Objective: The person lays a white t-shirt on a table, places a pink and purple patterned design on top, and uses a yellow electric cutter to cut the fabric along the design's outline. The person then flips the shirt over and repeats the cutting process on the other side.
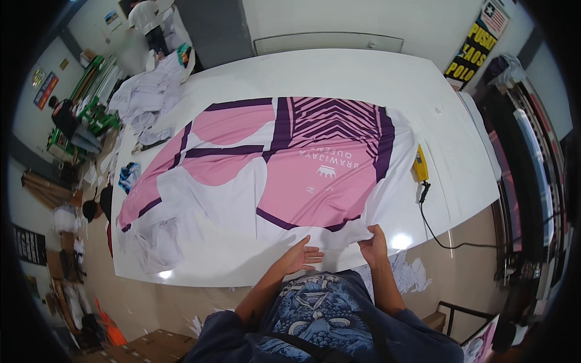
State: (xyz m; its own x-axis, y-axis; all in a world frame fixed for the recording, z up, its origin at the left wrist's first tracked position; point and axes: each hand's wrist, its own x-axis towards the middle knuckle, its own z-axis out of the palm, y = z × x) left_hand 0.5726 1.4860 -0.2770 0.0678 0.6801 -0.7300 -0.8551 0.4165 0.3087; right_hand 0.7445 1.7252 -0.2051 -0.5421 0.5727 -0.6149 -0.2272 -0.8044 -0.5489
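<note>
A large sheet of printed fabric (315, 199) lies rumpled on the white table (272, 72), with pink panels, purple borders, a striped chevron block, pale lettering and white margins. Near its lower right corner my right hand (372, 242) pinches the white edge. My left hand (301, 257) is open, palm turned rightward with fingers stretched out, just at the lower white margin; whether it touches the cloth I cannot tell. A yellow corded tool (419, 163) rests on the table right of the fabric.
Piled white cloth (145, 97) covers the far left corner. Two other people (145, 21) (75, 121) are at the left beside green equipment (103, 97). Dark rolls (517, 163) line the right side. A black cord (460, 246) runs past the table edge. Paper scraps (405, 275) litter the floor.
</note>
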